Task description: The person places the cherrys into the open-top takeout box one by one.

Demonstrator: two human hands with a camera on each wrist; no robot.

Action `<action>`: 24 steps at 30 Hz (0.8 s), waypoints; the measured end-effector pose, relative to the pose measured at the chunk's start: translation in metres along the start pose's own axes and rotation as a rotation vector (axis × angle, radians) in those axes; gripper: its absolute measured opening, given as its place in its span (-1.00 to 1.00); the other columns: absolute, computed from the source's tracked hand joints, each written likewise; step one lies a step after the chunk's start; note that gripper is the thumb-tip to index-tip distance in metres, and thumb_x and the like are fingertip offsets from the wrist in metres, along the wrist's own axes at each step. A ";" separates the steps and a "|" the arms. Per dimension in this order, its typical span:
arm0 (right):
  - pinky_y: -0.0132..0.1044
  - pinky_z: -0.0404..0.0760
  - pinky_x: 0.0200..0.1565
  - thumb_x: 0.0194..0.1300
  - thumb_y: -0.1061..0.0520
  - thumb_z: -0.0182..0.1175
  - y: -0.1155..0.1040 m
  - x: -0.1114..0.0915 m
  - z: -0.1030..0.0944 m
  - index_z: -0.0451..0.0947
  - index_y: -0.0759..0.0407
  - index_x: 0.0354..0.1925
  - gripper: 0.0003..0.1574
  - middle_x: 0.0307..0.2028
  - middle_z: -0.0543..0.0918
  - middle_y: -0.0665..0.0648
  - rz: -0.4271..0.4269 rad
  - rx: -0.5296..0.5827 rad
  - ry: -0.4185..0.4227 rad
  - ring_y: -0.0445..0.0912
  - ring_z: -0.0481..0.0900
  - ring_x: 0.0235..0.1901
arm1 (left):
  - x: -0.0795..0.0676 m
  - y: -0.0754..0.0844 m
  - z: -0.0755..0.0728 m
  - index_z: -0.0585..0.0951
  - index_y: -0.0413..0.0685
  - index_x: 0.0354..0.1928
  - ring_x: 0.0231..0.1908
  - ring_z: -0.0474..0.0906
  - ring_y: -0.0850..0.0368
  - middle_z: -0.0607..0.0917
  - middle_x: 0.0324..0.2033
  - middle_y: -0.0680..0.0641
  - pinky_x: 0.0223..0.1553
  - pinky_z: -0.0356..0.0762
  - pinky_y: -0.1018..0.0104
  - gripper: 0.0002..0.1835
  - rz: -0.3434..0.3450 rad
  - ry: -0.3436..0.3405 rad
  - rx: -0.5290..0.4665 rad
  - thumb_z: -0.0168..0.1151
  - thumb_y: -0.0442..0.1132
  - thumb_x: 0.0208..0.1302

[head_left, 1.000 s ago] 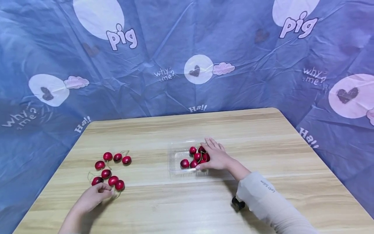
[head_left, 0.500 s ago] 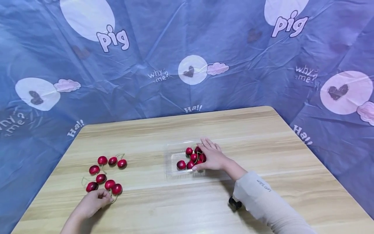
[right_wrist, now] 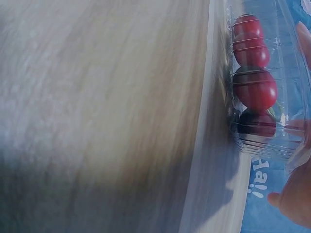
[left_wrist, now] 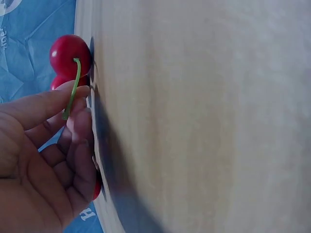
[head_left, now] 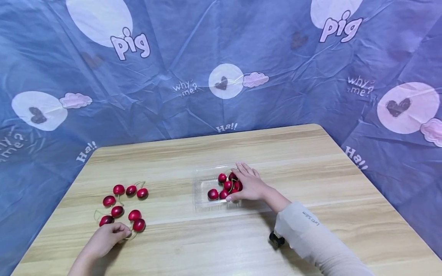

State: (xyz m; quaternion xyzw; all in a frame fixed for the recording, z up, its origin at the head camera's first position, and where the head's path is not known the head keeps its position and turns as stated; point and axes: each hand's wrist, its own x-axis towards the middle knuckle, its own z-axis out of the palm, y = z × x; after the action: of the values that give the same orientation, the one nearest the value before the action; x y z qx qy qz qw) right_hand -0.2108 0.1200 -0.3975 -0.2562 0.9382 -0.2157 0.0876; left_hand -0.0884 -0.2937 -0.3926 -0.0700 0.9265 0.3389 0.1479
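Observation:
My left hand [head_left: 106, 239] is low over the table at the left, with thumb and forefinger pinching a green cherry stem [left_wrist: 74, 92]. The red cherry [left_wrist: 70, 53] on that stem rests on the table just beyond the fingertips, a second cherry [head_left: 134, 215] close behind it. My right hand [head_left: 251, 186] spans the right end of a clear plastic box [head_left: 202, 191], thumb at the near rim and fingers towards the far side. Several cherries [head_left: 213, 194] lie in the box, partly covered by this hand; they show through the wall in the right wrist view.
Several more cherries with stems [head_left: 117, 211] lie loosely grouped beyond the left hand, one partly behind it. The wood-grain table [head_left: 214, 237] ends at a blue printed cloth [head_left: 165, 111]. A black device [head_left: 276, 239] sits under the right sleeve [head_left: 310, 237].
The pair of cherries by my left hand has turned and shifted slightly right, away from the other loose cherries. My right hand stays at the box. The head view has swung slightly right.

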 end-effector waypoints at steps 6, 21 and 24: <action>0.15 -0.20 0.14 -0.27 -0.56 0.06 -0.001 0.001 0.002 0.01 0.21 0.27 0.32 0.30 -0.13 0.24 -0.014 -0.005 0.008 0.10 -0.27 0.26 | 0.000 0.002 -0.004 0.58 -0.25 -0.34 -0.48 0.43 0.16 0.56 -0.48 -0.04 -0.46 0.38 0.34 -0.84 -0.034 0.025 -0.018 0.08 -0.29 0.13; 0.12 -0.22 0.14 -0.27 -0.54 0.08 -0.001 0.000 0.000 -0.01 0.19 0.28 0.32 0.30 -0.19 0.20 -0.002 0.019 0.008 0.09 -0.28 0.26 | 0.002 0.014 -0.009 0.57 -0.31 -0.27 -0.39 0.52 0.13 0.59 -0.28 -0.16 -0.33 0.45 0.33 -0.77 0.023 0.065 -0.141 0.05 -0.27 0.15; 0.12 -0.21 0.15 -0.27 -0.54 0.09 -0.001 0.000 0.000 -0.01 0.19 0.28 0.32 0.30 -0.19 0.20 0.000 0.018 0.006 0.08 -0.30 0.26 | 0.004 0.020 -0.009 0.56 -0.33 -0.24 -0.35 0.51 0.13 0.59 -0.27 -0.16 -0.31 0.46 0.33 -0.76 0.043 0.067 -0.185 0.04 -0.28 0.17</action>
State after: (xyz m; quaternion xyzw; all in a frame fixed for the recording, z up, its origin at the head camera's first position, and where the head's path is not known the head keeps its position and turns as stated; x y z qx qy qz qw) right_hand -0.2100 0.1189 -0.3970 -0.2548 0.9365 -0.2247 0.0873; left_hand -0.0984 -0.2845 -0.3752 -0.0748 0.8969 0.4236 0.1027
